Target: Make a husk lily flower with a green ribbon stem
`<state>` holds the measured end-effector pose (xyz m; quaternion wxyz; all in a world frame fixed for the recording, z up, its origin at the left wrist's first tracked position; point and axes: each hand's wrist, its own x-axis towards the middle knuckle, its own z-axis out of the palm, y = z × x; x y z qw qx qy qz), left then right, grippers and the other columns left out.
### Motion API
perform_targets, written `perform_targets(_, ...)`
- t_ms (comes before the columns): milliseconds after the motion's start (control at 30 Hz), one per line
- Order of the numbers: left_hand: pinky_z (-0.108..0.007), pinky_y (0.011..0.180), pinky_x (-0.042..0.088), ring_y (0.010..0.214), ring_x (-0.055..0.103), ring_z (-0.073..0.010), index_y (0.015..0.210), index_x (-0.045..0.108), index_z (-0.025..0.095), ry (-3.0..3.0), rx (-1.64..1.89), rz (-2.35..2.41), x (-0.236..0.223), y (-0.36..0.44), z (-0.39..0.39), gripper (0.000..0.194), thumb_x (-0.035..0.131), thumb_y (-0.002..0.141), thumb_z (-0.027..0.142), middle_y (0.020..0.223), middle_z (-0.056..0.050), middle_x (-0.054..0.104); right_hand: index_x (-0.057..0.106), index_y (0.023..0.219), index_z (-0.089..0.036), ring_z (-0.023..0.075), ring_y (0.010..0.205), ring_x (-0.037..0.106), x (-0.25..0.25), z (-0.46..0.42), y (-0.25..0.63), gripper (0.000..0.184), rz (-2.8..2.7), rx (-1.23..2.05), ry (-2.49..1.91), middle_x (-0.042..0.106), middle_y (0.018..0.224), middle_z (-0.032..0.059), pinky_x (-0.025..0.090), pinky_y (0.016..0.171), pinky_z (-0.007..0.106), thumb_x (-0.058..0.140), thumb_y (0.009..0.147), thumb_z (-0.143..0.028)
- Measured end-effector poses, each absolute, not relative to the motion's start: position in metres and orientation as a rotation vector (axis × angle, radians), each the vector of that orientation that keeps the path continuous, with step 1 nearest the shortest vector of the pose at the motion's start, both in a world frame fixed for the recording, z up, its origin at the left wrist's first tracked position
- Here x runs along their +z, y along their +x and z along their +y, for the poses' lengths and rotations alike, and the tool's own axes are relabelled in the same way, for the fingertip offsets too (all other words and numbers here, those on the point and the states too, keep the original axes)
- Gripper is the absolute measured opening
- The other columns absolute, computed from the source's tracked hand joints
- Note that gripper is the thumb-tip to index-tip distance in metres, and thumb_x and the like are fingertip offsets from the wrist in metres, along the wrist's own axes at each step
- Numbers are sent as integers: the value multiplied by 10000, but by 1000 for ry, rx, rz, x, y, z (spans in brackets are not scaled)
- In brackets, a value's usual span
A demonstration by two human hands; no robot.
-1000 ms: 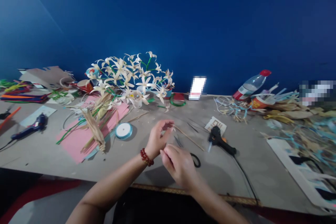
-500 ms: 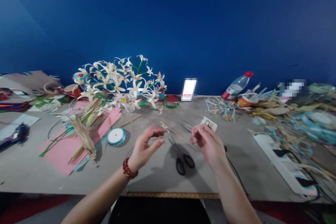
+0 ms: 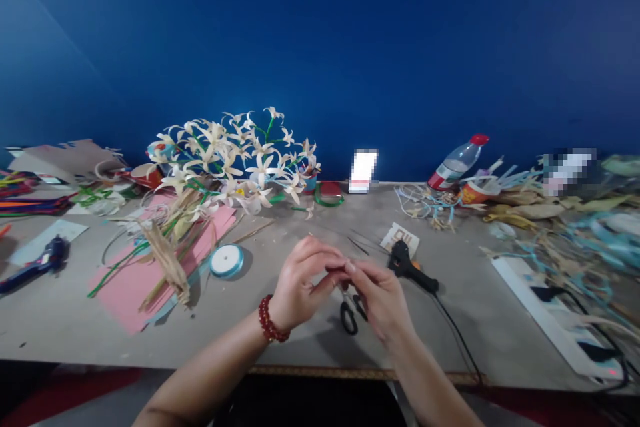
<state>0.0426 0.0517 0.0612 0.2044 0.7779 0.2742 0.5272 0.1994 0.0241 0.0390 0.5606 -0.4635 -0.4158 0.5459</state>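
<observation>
My left hand, with a red bead bracelet at the wrist, has its thumb and fingers brought together in a pinch. The fingertips of my right hand are pressed together and meet those of the left above the middle of the table. Anything between the fingertips is too small or too hidden to make out. Beneath the hands lies a pair of scissors with black handles, its blades mostly covered. A black glue gun rests just beyond my right hand, partly on a small printed card.
White artificial flowers with green stems stand at the back left. Nearer lie pink paper, dried husks, a blue ribbon spool and a blue glue gun. On the right are a bottle and a power strip.
Both hands have moved inward until their fingertips meet; before, they were apart over the scissors. The black glue gun, hidden earlier behind the right hand, now shows. The view has shifted slightly.
</observation>
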Motion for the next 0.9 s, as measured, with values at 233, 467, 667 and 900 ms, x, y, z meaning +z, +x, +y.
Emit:
perform_targets(233,-368,857,495,864,634,-193,879,620,204,2029,1481,916,63,29,57,106,526,922,181,860,-47,669,769,1030,-200,215,806,643,58,14,196,439,-952,1651,-802,748,982,117,514,707,348,507,925,-536)
perform_targets(467,-330,733,490,664,553,-162,678,498,211,1849,1532,1138,55,-5,65,344,370,992,272,652,-3,518,640,1264,-235,239,1061,626,56,19,205,590,-918,1825,-771,590,1368,128,506,890,407,288,965,-602)
perform_targets(667,-413,912,481,910,640,-208,895,650,225,2305,1569,990,64,8,53,82,618,866,156,902,-47,722,622,1271,-261,253,1195,580,53,18,196,656,-795,1923,-685,570,1392,99,453,1000,449,240,942,-681)
perform_targets(900,-528,1135,273,1114,626,-231,982,710,285,2527,1290,787,59,43,48,177,607,879,183,1111,-23,755,655,1194,-257,260,1122,633,53,11,183,629,-730,1956,-671,701,1174,108,455,980,456,357,898,-725)
